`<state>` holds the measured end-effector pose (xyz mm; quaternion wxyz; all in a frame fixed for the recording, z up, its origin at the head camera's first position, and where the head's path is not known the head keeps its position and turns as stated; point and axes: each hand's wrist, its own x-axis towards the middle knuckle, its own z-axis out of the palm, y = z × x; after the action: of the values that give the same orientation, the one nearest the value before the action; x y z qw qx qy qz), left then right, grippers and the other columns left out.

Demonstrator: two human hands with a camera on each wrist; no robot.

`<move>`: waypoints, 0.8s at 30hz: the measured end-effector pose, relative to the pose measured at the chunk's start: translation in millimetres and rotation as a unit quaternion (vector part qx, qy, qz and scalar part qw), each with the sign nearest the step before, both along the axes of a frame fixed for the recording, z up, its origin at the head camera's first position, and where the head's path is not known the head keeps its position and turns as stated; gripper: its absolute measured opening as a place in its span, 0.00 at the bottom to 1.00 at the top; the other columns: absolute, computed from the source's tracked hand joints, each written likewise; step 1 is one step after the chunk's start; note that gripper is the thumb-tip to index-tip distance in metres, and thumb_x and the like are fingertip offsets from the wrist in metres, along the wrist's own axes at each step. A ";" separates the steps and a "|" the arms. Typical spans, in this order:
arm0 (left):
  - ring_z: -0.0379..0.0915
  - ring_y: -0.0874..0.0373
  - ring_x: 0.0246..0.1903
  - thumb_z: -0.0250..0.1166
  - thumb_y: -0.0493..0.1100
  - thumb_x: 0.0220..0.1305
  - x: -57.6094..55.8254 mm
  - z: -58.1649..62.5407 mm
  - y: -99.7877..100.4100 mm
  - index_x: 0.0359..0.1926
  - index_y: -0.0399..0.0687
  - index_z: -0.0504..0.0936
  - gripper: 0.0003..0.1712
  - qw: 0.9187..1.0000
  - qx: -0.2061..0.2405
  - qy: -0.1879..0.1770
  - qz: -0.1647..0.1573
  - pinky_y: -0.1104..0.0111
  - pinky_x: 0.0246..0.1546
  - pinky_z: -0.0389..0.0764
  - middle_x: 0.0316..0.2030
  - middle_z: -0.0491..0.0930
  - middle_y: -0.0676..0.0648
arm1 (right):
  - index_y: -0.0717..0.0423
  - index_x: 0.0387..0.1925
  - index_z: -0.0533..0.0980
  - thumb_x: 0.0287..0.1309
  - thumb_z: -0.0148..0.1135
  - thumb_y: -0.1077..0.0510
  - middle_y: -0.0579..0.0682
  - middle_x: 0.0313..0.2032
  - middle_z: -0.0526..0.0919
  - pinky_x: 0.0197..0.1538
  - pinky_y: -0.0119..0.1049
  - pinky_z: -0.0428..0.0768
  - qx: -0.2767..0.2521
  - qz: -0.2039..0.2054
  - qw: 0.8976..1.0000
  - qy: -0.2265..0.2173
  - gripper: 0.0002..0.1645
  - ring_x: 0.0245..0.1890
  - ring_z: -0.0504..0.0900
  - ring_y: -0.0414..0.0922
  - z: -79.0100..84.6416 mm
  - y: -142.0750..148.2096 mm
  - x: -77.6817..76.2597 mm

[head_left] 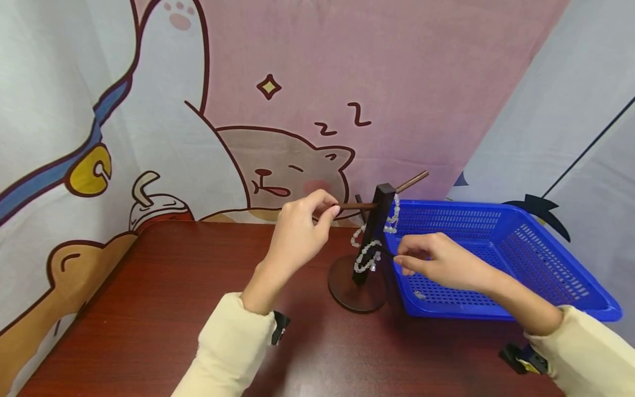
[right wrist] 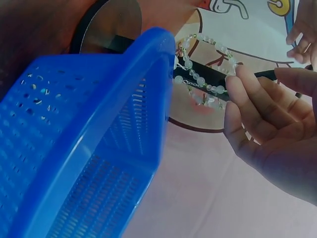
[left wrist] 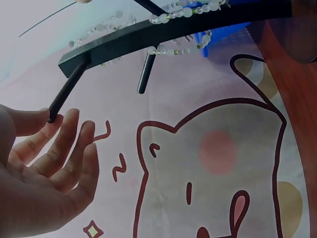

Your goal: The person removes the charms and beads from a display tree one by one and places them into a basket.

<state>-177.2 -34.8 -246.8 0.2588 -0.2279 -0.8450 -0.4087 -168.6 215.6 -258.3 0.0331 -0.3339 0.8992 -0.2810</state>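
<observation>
A dark wooden jewelry stand (head_left: 381, 212) with a round base (head_left: 347, 298) stands upright in the head view, pegs sticking out from its post. My left hand (head_left: 300, 229) pinches the end of an upper peg (head_left: 357, 206), which carries no bracelet. Lower down, my right hand (head_left: 441, 262) pinches the tip of another peg between thumb and fingers. From that lower peg hangs a bracelet (head_left: 358, 267) of clear and pale beads. More beaded bracelets hang behind the post and from the upper right peg (head_left: 413, 181). The left wrist view shows the thumb and fingertip at the peg's end.
A blue plastic basket (head_left: 506, 315) sits right beside the stand, below my right hand. Inside it near the front lies a small beaded piece (head_left: 419, 295). The reddish-brown table (head_left: 163, 309) meets a cartoon-printed cloth (head_left: 397, 71) at the back.
</observation>
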 end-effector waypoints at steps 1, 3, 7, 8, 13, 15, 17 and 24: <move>0.78 0.59 0.25 0.60 0.37 0.59 -1.3 0.1 -0.5 0.32 0.45 0.80 0.03 1.000 0.003 -0.003 -0.002 0.67 0.30 0.75 0.28 0.82 0.50 | 0.51 0.26 0.74 0.60 0.55 0.61 0.39 0.21 0.77 0.26 0.32 0.72 -0.002 0.001 1.000 -0.001 0.07 0.23 0.75 0.36 -0.2 -1.0 0.5; 0.78 0.58 0.26 0.60 0.37 0.59 -3.8 0.7 -1.5 0.32 0.44 0.80 0.03 1.000 0.007 -0.006 -0.006 0.67 0.30 0.75 0.27 0.82 0.49 | 0.50 0.26 0.74 0.60 0.55 0.61 0.40 0.21 0.77 0.25 0.32 0.72 -0.004 0.002 1.000 -0.002 0.07 0.23 0.75 0.37 -0.3 -2.9 1.6; 0.76 0.59 0.26 0.60 0.38 0.59 -8.5 2.0 -3.8 0.32 0.45 0.81 0.03 0.999 0.012 -0.029 -0.010 0.66 0.30 0.73 0.27 0.81 0.50 | 0.48 0.25 0.73 0.60 0.55 0.60 0.41 0.21 0.78 0.24 0.32 0.72 -0.011 0.004 1.000 0.003 0.08 0.23 0.77 0.39 -0.8 -7.2 4.2; 0.75 0.59 0.26 0.60 0.39 0.59 -9.3 2.8 -4.4 0.32 0.45 0.81 0.03 0.999 0.012 -0.037 -0.011 0.65 0.31 0.73 0.26 0.81 0.51 | 0.47 0.25 0.73 0.61 0.55 0.60 0.41 0.21 0.78 0.24 0.32 0.72 -0.013 0.006 1.000 0.006 0.08 0.24 0.77 0.39 -0.9 -8.4 4.9; 0.74 0.60 0.26 0.59 0.39 0.60 -15.2 7.2 -5.0 0.33 0.46 0.81 0.05 0.997 0.009 -0.072 -0.010 0.65 0.31 0.71 0.26 0.80 0.51 | 0.48 0.26 0.73 0.60 0.55 0.60 0.38 0.22 0.78 0.24 0.31 0.72 -0.028 0.012 0.999 0.009 0.08 0.25 0.78 0.40 -1.4 -14.4 8.2; 0.73 0.60 0.26 0.59 0.40 0.60 -18.2 8.1 -4.8 0.33 0.46 0.81 0.05 0.997 0.004 -0.079 -0.007 0.65 0.31 0.71 0.25 0.81 0.51 | 0.49 0.26 0.74 0.60 0.55 0.60 0.37 0.22 0.78 0.25 0.31 0.73 -0.031 0.011 0.999 0.009 0.08 0.25 0.79 0.40 -2.2 -16.1 8.5; 0.73 0.60 0.25 0.59 0.40 0.60 -20.7 8.7 -4.8 0.33 0.46 0.81 0.05 0.996 0.003 -0.089 -0.004 0.66 0.30 0.71 0.25 0.80 0.51 | 0.49 0.26 0.74 0.60 0.55 0.61 0.37 0.22 0.78 0.26 0.31 0.73 -0.034 0.010 0.999 0.011 0.08 0.25 0.79 0.38 -3.0 -17.7 8.5; 0.74 0.61 0.25 0.59 0.41 0.60 -24.6 8.6 -5.0 0.33 0.47 0.81 0.05 0.995 0.005 -0.103 0.000 0.66 0.31 0.71 0.23 0.80 0.53 | 0.49 0.26 0.74 0.60 0.56 0.62 0.36 0.21 0.77 0.27 0.32 0.74 -0.035 0.008 0.999 0.019 0.08 0.25 0.79 0.37 -3.6 -20.0 8.6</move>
<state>-201.8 -39.8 -238.2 0.1712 -0.1831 -0.8655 -0.4338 -160.0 195.5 -261.9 0.0061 -0.3475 0.8864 -0.3059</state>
